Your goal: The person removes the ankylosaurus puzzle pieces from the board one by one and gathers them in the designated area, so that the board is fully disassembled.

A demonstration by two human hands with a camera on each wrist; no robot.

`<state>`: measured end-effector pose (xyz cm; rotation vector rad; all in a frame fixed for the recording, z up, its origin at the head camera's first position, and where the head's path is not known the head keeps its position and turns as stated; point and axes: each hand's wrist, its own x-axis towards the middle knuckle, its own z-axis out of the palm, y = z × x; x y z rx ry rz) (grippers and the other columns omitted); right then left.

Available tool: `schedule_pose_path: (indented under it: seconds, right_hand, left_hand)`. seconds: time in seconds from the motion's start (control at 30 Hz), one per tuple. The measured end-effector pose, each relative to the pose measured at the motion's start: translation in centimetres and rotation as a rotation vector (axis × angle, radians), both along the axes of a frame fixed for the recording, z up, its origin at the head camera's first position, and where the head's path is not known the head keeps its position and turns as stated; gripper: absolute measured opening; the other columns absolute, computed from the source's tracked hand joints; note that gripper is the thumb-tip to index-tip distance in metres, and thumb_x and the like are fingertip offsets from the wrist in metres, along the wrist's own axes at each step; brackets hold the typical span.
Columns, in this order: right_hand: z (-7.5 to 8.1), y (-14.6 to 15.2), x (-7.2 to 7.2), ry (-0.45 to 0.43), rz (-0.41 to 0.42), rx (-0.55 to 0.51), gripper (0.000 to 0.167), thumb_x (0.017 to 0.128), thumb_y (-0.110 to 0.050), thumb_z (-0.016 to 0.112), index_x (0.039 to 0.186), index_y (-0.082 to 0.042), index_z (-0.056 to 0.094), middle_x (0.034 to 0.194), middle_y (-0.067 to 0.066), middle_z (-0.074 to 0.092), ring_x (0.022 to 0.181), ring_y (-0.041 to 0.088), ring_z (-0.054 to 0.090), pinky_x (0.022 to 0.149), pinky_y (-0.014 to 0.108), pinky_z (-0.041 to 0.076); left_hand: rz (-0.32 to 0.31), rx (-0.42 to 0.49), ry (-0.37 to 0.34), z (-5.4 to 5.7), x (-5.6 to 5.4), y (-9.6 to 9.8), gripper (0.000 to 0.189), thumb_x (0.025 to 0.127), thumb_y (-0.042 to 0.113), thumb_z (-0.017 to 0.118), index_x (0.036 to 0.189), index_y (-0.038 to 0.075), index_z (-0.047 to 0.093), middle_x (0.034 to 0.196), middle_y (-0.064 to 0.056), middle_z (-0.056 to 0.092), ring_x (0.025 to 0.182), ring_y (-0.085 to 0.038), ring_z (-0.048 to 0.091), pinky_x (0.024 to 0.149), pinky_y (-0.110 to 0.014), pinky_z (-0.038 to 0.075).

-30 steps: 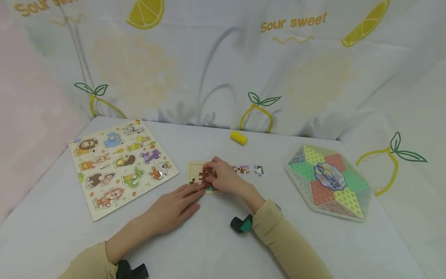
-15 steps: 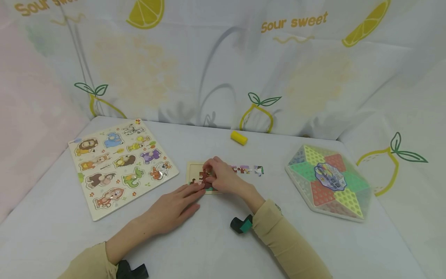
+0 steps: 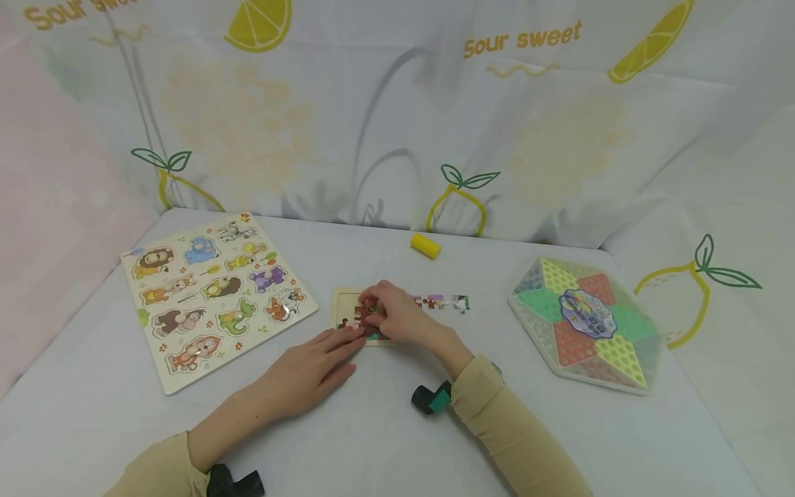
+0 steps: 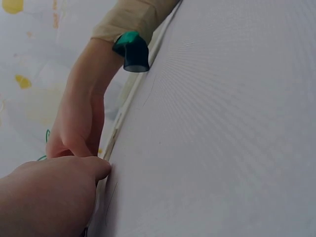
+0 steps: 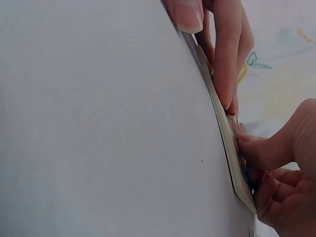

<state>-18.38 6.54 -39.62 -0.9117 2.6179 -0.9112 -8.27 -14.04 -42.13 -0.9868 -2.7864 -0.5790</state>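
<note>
A small wooden jigsaw tray (image 3: pixel 340 295) lies mid-table with brown jigsaw pieces (image 3: pixel 363 315) in its lower part. My left hand (image 3: pixel 307 373) lies flat at its near left corner, straight fingertips resting on the pieces. Over the tray's right half, my right hand (image 3: pixel 404 319) curls its thumb and fingers around a brown jigsaw piece, mostly hidden beneath them. The right wrist view shows that thumb (image 5: pixel 264 148) down on the pieces, close to the left fingers (image 5: pixel 228 59), with the tray edge (image 5: pixel 224 136) seen side-on. Several loose jigsaw pieces (image 3: pixel 461 303) extend in a row right of the hand.
On the left lies a large animal peg puzzle board (image 3: pixel 205 290). A hexagonal game box (image 3: pixel 586 324) with coloured triangles sits at the right. Toward the back is a yellow cylinder (image 3: pixel 425 246), before a lemon-print cloth (image 3: pixel 348 124). Dark wrist mounts (image 3: pixel 234 481) hang under the sleeves.
</note>
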Motion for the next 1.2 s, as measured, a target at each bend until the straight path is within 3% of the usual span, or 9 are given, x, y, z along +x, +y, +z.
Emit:
schedule_pose_path:
  seconds: [0.3, 0.67, 0.93, 1.2]
  right_hand:
    - [0.07, 0.31, -0.2, -0.049, 0.004, -0.052, 0.028, 0.094, -0.004, 0.067, 0.121, -0.007, 0.059, 0.105, 0.006, 0.058, 0.07, 0.012, 0.051, 0.063, 0.02, 0.044]
    - [-0.24, 0.56, -0.64, -0.04, -0.004, -0.105, 0.018, 0.096, -0.006, 0.065, 0.113, -0.009, 0.058, 0.098, 0.006, 0.062, 0.076, 0.014, 0.056, 0.066, 0.021, 0.047]
    - [-0.05, 0.57, -0.56, -0.039, -0.014, -0.099, 0.011, 0.099, -0.009, 0.061, 0.11, -0.009, 0.059, 0.079, 0.003, 0.054, 0.068, 0.014, 0.048, 0.06, 0.022, 0.04]
    - [-0.08, 0.75, -0.71, -0.062, -0.018, -0.129, 0.009, 0.098, -0.008, 0.061, 0.106, -0.012, 0.062, 0.082, 0.001, 0.056, 0.073, 0.014, 0.051, 0.064, 0.023, 0.043]
  left_hand:
    - [0.003, -0.001, -0.02, 0.06, -0.02, 0.0, 0.045, 0.101, 0.029, 0.059, 0.143, 0.013, 0.057, 0.151, -0.003, 0.05, 0.141, -0.024, 0.046, 0.105, -0.044, 0.049]
    - [0.013, 0.011, -0.016, 0.07, 0.02, 0.02, 0.045, 0.1, 0.03, 0.06, 0.143, 0.014, 0.057, 0.151, -0.005, 0.051, 0.14, -0.025, 0.047, 0.105, -0.046, 0.049]
    - [0.014, 0.013, -0.018, 0.1, 0.04, 0.04, 0.045, 0.1, 0.029, 0.06, 0.143, 0.014, 0.057, 0.151, -0.005, 0.051, 0.14, -0.026, 0.047, 0.106, -0.046, 0.048]
    - [0.014, 0.02, -0.026, 0.15, 0.08, 0.06, 0.045, 0.1, 0.029, 0.06, 0.142, 0.013, 0.057, 0.15, -0.004, 0.051, 0.14, -0.026, 0.047, 0.105, -0.046, 0.049]
